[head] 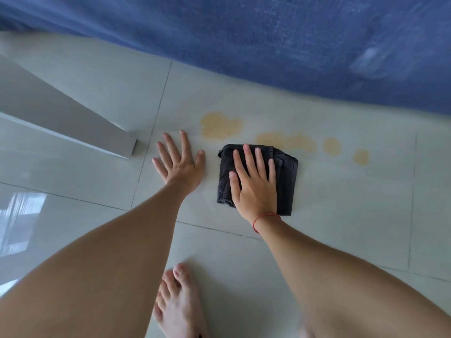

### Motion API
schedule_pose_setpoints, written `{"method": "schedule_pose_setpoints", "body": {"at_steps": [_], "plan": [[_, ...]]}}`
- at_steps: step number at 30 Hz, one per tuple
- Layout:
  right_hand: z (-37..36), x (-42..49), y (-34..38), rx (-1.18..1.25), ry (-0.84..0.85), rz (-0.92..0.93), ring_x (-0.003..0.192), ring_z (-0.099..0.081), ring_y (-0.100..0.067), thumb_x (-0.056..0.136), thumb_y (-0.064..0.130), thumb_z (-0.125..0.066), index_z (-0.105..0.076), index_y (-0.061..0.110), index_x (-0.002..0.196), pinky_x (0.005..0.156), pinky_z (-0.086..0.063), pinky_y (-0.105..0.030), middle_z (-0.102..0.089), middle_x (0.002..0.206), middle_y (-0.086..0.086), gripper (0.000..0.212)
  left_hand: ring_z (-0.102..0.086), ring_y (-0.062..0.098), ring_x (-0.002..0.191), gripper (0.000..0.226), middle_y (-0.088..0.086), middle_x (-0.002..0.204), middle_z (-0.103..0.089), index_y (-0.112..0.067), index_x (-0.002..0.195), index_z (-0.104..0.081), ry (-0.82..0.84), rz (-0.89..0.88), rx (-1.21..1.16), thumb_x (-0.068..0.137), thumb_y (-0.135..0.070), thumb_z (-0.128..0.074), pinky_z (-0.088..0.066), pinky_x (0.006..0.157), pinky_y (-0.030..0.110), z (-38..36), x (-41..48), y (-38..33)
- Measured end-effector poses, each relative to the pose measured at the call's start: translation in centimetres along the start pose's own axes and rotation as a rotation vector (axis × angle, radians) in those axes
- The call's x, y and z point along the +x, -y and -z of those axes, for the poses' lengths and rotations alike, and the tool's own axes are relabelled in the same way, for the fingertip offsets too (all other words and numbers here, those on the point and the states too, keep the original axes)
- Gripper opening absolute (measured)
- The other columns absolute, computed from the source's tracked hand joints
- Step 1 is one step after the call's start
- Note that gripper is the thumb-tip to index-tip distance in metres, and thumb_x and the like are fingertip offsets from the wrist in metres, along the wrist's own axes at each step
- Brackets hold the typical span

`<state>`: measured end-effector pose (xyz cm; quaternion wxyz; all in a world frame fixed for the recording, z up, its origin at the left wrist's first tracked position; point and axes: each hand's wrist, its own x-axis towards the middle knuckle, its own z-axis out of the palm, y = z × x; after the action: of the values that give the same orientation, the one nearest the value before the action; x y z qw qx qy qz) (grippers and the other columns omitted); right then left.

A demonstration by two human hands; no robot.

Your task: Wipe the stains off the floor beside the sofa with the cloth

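Head view, steeply down, close

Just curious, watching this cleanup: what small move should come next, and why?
Probably slide the cloth forward over the stains. The right hand lies flat on it, its far edge just touching the yellow marks, which look unwiped. The left hand braces on the floor.

- Soft, even daylight lit the scene; shadows were faint.
- A bright window reflection glared on the glossy floor at far left.
- The blue sofa was smeared by motion blur.
- Wide-angle distortion bent lines near the edges.
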<state>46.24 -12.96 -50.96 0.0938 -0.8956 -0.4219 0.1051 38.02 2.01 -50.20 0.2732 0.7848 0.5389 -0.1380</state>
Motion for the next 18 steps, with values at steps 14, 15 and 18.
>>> {"method": "schedule_pose_setpoints", "body": {"at_steps": [14,15,18], "plan": [[-0.2,3.1,2.4,-0.011,0.022,0.114,0.147,-0.022,-0.025,0.1,0.036,-0.032,-0.036,0.027,0.146,0.119,-0.011,-0.047,-0.03,0.157,0.001,0.047,0.019,0.017,0.144,0.057,-0.001,0.158,0.017,-0.043,0.147,0.003,-0.029,0.015,-0.133,0.093,-0.041,-0.018,0.012,0.113,0.043,1.1,-0.3,0.0],[-0.1,2.3,1.8,-0.005,0.026,0.134,0.146,-0.024,-0.025,0.1,0.035,-0.033,-0.038,0.027,0.145,0.119,-0.013,-0.047,-0.031,0.156,0.001,0.046,0.009,0.019,0.145,0.054,0.001,0.159,0.007,-0.044,0.147,-0.006,-0.1,-0.008,-0.127,0.094,-0.04,-0.02,0.005,0.114,0.043,1.4,-0.2,0.3],[0.4,0.7,-0.9,0.011,0.037,0.149,0.146,-0.025,-0.023,0.099,0.034,-0.033,-0.039,0.027,0.145,0.119,-0.015,-0.044,-0.032,0.156,0.003,0.046,0.007,0.023,0.145,0.053,0.007,0.159,0.007,-0.043,0.147,-0.004,-0.171,-0.024,-0.024,0.096,-0.044,-0.019,0.003,0.115,0.044,2.2,0.5,1.4]]}}
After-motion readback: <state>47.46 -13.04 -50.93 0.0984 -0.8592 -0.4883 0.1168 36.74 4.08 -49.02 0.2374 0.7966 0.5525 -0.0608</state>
